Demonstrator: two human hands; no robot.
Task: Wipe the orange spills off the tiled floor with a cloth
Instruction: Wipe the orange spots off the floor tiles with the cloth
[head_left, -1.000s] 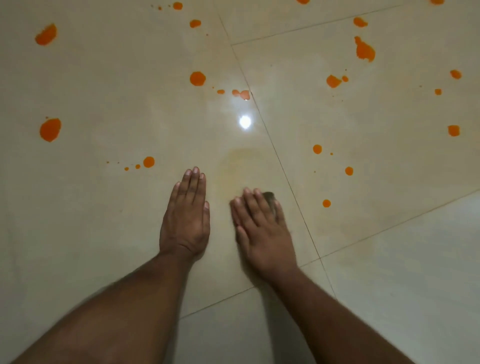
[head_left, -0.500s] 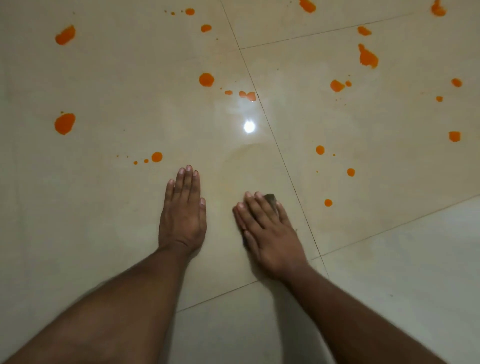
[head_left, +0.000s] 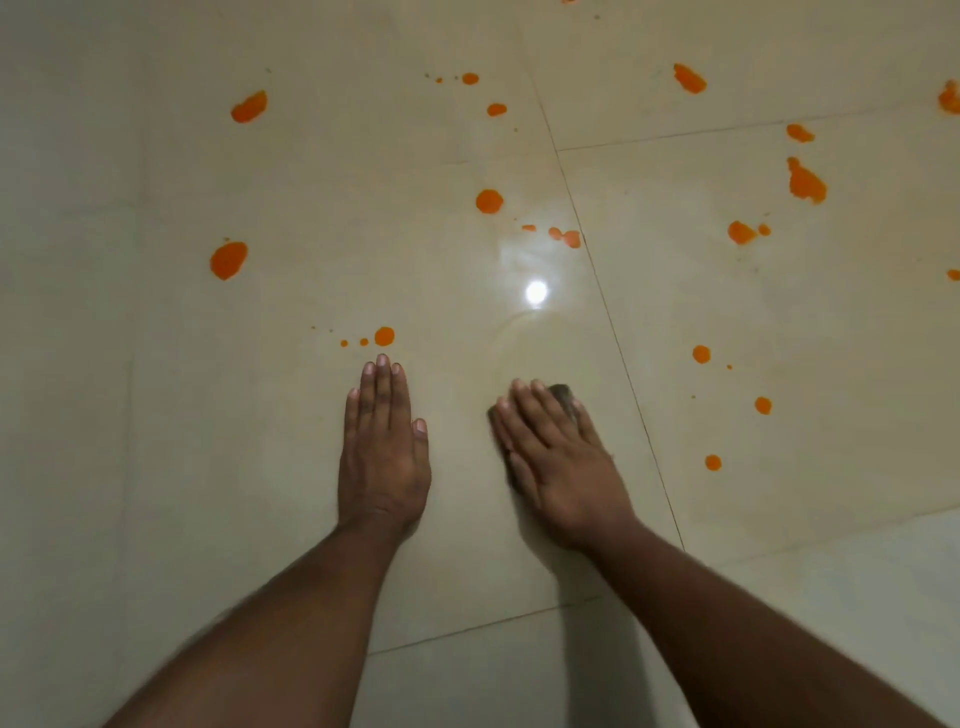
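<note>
Floor: glossy beige tiled floor (head_left: 260, 467) with thin grout lines; one grout line runs from 12 o'clock down toward 5 o'clock, just right of the right hand.
Left hand: left hand (head_left: 382, 457) lies palm down and flat on the tile, fingers straight and held together, thumb alongside; it holds nothing.
Right hand: right hand (head_left: 558, 462) lies palm down, fingers extended and slightly fanned toward 11 o'clock, pressing the cloth onto the tile.
Cloth: dark cloth (head_left: 563, 397) sits under the right hand; only its edges show, at the fingertips and along the thumb side.
Nearest spills: a small orange drop (head_left: 384, 336) with two smaller dots lies just beyond the left fingertips at 12 o'clock, apart from them.
Left-side spills: a larger orange blot (head_left: 228, 260) at 10 o'clock, another further out.
Right-side spills: scattered orange drops (head_left: 712, 462) at 3 o'clock of the right hand, across the grout line, with larger splashes (head_left: 805, 182) at 1 o'clock.
Reflection: a bright lamp glare (head_left: 536, 292) on the tile at 12 o'clock of the cloth.
</note>
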